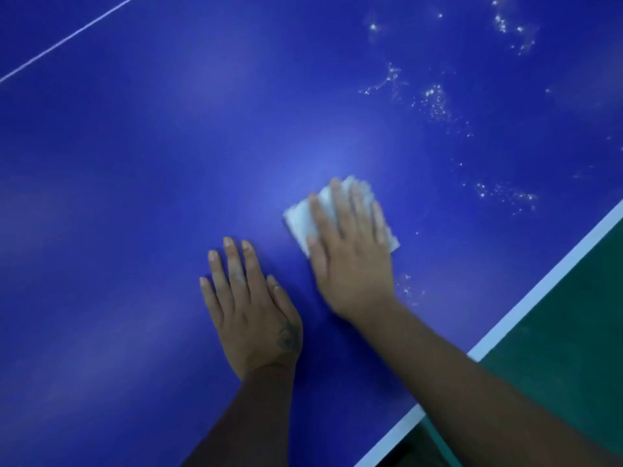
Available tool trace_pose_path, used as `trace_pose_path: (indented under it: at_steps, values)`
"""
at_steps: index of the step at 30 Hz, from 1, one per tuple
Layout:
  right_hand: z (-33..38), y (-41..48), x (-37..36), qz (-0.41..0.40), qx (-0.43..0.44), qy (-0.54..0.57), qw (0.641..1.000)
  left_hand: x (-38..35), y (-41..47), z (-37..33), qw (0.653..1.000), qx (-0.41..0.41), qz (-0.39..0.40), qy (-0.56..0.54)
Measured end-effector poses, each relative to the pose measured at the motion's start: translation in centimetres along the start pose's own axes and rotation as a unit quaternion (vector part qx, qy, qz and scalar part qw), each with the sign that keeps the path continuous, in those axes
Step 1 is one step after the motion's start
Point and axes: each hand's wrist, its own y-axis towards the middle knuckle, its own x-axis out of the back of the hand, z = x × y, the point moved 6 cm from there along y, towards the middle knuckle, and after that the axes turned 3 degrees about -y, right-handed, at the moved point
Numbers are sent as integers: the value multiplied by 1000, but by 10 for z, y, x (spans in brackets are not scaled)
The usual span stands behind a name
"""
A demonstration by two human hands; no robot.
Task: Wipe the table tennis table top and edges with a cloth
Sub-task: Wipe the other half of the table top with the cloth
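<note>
Just one cloth [301,218], one table [135,163], two hands [250,308] [350,261]

My left hand [249,308] lies flat on the table [135,163], just beside my right hand [350,251], which presses the cloth [300,219] with straight fingers. Only a narrow strip of blue parts them, so a sweep leftward and toward me meets my own left hand. Away from me and to the left, bare blue surface runs as far as the thin white line [67,37]. Toward the far right, patches of white droplets [435,99] lie flat on the top and block nothing. The white-striped edge [546,281] runs near my right wrist, with green floor [573,332] beyond it.
</note>
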Motion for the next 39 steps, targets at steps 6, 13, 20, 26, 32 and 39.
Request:
trace_pose_path:
  at_steps: [6,13,20,26,32,39]
  values:
    - [-67,7,5,2,66,-46,997,2,0,-3,1000,-3,-6,-12]
    - [-3,-11,-3,8,5,25,1000,5,2,-4,999,-10,-24,-22]
    - [-76,-42,0,13,57,-5,998,10,3,-6,999,-2,-35,-35]
    - [-48,-57,-7,32,62,37,997,12,3,-9,999,1,-30,-32]
    - [-68,-103,-9,44,232,48,970,8,2,-6,999,-5,-37,-20]
    - [-140,-66,0,-12,11,-4,1000,4,1,0,999,-4,-37,-14]
